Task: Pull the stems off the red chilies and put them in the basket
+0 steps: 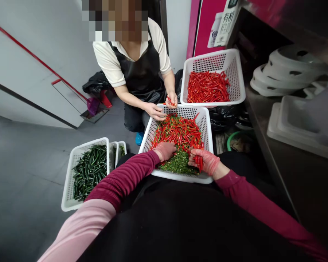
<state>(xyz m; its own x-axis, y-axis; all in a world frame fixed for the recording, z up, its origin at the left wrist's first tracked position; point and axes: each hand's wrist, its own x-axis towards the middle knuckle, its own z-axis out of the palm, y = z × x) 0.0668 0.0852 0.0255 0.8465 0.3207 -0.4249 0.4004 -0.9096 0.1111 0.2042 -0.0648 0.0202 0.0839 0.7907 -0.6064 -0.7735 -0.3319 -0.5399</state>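
Observation:
A white perforated basket (177, 177) stands against my lap, with red chili peppers (180, 129) heaped at its far side and green stems (177, 163) at the near side. My left hand (165, 151), in a thin pinkish glove, reaches in over the left of the heap. Its fingers are curled down among the peppers, and what they hold is hidden. At the right side of the basket my gloved right hand (206, 160) is closed around a bunch of red chili peppers (199, 162), tips pointing down.
Across from me a co-worker (138, 72) handles red peppers over the same basket. A second basket (240, 91) of red peppers stands behind right. Green peppers (89, 173) fill a basket on the left floor. A metal counter (262, 127) with white containers (289, 123) borders the right.

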